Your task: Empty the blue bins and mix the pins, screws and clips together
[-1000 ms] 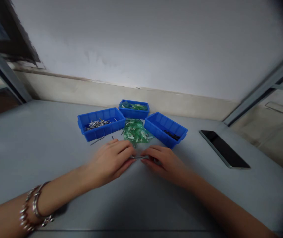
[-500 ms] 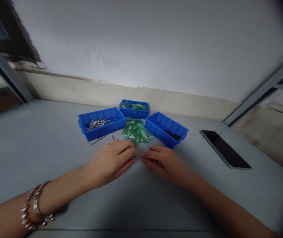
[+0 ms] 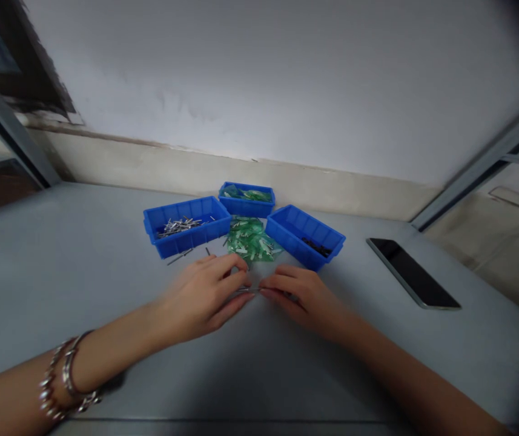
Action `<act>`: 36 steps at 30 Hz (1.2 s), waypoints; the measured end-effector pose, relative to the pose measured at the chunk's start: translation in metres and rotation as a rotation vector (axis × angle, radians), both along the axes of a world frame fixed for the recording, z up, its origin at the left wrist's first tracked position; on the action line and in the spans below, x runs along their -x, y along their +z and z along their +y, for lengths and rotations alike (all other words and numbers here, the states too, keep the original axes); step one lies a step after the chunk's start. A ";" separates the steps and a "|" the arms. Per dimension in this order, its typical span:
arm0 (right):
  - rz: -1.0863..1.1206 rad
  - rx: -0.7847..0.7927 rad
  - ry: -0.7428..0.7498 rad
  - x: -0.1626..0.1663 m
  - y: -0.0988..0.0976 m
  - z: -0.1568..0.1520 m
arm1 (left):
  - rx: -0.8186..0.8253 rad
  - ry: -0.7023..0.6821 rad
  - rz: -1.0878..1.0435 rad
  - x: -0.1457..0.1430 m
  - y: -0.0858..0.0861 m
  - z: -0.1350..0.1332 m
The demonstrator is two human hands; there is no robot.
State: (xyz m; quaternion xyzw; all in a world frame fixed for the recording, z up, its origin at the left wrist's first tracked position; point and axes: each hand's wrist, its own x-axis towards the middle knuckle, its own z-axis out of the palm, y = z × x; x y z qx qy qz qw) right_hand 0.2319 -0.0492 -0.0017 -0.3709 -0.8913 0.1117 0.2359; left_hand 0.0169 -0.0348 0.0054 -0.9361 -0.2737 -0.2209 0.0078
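Observation:
My left hand (image 3: 207,297) and my right hand (image 3: 307,300) meet over the grey table, fingertips close together. Between them runs a thin metal rod (image 3: 246,290), lying level. The right thumb and fingers pinch its right end. My left hand has the rod between thumb and fingers, in a looser hold that leaves part of it showing. Small details on the rod are too fine to make out. Just beyond the fingertips lie green plastic bags (image 3: 252,242) with small light pieces in them.
A blue bin (image 3: 191,237) with loose metal rods stands left, another blue bin (image 3: 250,207) with green bags at the back, and a third blue bin (image 3: 298,245) with small black pieces right. Stray rods (image 3: 180,257) lie near the left bin. A phone (image 3: 411,272) lies far right.
The left thumb and index finger have parted slightly, and more of the rod shows between them. The right hand has barely moved. Bins, bags and phone are unchanged.

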 end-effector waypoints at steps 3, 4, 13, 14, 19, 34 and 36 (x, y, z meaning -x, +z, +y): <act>-0.005 0.004 0.000 0.000 0.000 0.000 | 0.005 0.005 -0.002 0.000 0.000 0.000; -0.003 0.002 0.002 0.000 0.000 0.000 | 0.002 0.002 -0.006 0.000 0.000 0.000; -0.025 0.034 -0.010 0.002 0.005 -0.002 | -0.047 -0.027 -0.048 0.001 -0.004 0.002; -0.020 0.035 -0.013 0.002 0.005 -0.002 | -0.054 -0.031 -0.051 0.001 -0.004 0.002; -0.002 0.025 0.002 0.001 0.004 -0.001 | -0.073 -0.029 -0.050 0.001 -0.004 0.002; -0.006 -0.006 0.003 0.001 0.003 -0.001 | -0.050 -0.013 -0.047 0.000 -0.003 0.002; -0.002 -0.010 -0.001 0.001 0.002 -0.001 | -0.022 0.011 -0.038 0.000 -0.002 0.001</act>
